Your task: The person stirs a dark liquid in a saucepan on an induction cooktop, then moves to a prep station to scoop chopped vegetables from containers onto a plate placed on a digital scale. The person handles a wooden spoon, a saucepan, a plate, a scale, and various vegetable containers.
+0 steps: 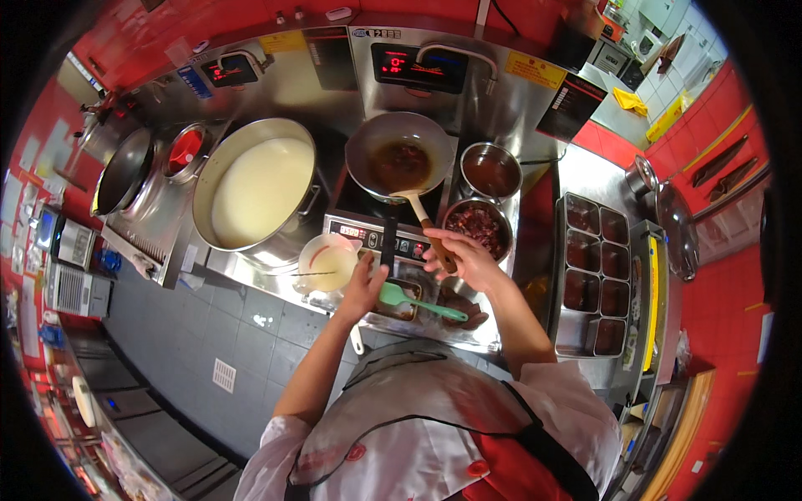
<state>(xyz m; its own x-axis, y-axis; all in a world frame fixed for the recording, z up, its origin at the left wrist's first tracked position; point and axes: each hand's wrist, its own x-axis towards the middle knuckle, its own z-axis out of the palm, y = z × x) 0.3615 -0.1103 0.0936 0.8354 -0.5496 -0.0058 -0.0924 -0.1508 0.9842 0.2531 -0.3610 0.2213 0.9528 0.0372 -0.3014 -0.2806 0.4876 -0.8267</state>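
Observation:
My left hand (363, 285) is at the handle of a translucent measuring jug (327, 263) of pale liquid, in which a thin stick or thermometer rests. My right hand (462, 258) is at the wooden handle of a spatula (427, 228), fingers partly spread; its pale head reaches the near rim of a wok (366, 166). Dark oily liquid with reddish bits lies in the wok. A mint-green spatula (432, 307) lies across a small tray below my hands. Right of the wok stand a pot of reddish-brown liquid (490, 170) and a pot of dark red chillies (477, 227).
A large steel pot of milky liquid (260, 194) stands left of the wok. Farther left are a black pan (123, 172) and a small pot with a red item (186, 152). Steel containers (582, 288) fill a rack at right. A faucet (460, 50) arches behind the wok.

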